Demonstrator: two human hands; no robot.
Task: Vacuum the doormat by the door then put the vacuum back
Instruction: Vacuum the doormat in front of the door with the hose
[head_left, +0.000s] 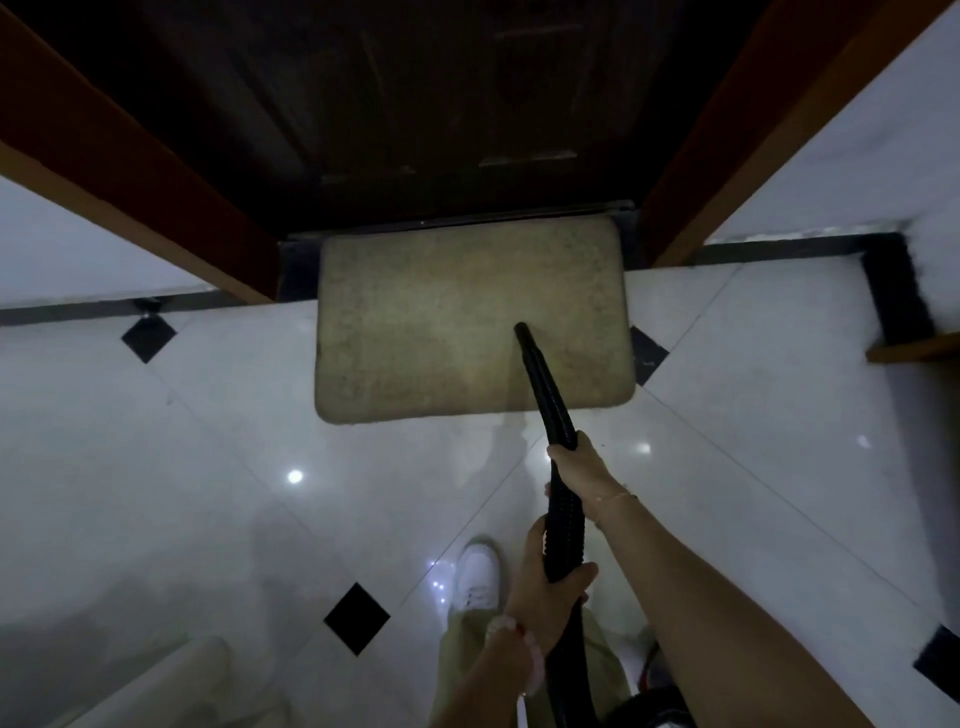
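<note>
Left hand (545, 587) grips the black vacuum hose (563, 525) low for support; right hand (579, 465) clasps it further up to steer, nozzle apparently touching the beige doormat (441, 322) before the dark door (441, 104).

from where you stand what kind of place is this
Most likely the entryway of a home, just inside a door. A beige doormat lies against a dark wooden door set in a brown frame, on glossy white floor tiles with black diamond insets.
</note>
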